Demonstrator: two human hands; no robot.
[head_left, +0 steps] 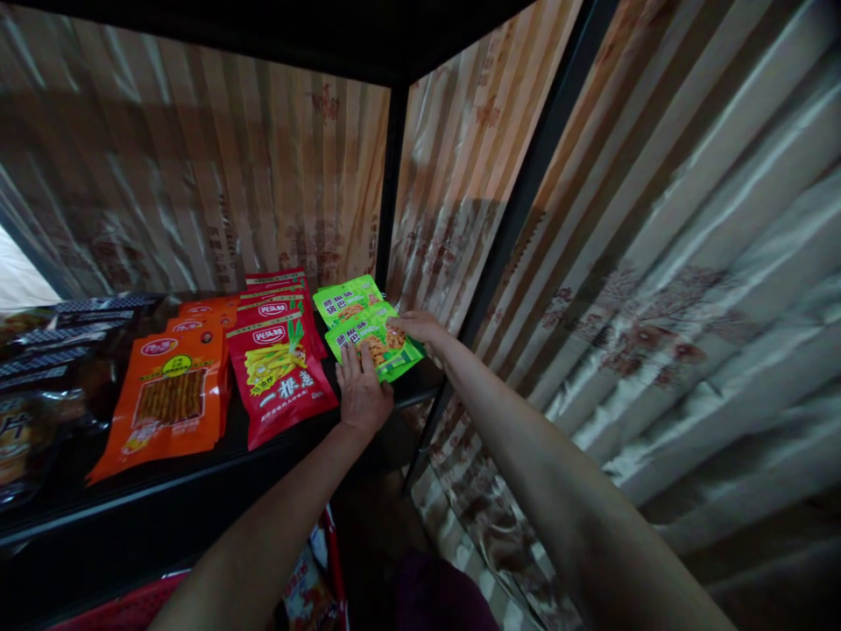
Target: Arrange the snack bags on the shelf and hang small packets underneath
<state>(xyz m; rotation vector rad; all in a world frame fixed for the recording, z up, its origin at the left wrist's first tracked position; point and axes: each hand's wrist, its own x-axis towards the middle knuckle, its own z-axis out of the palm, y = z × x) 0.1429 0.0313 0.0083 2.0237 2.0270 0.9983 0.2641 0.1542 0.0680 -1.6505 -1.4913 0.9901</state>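
Resting left hand (360, 392) on the front green packet (379, 331), with fingers slightly apart; touching its right edge with right hand (427, 331), cannot tell whether clamped. On the shelf (164, 487) beside red packets (279, 381) and orange packets (177, 390), already laid in overlapping piles; not yet free of both hands.

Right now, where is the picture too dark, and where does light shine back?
Head view: the shelf overhead is nearly black; head view: pale sheen streaks the curtain on the right; head view: the green packets look bright.
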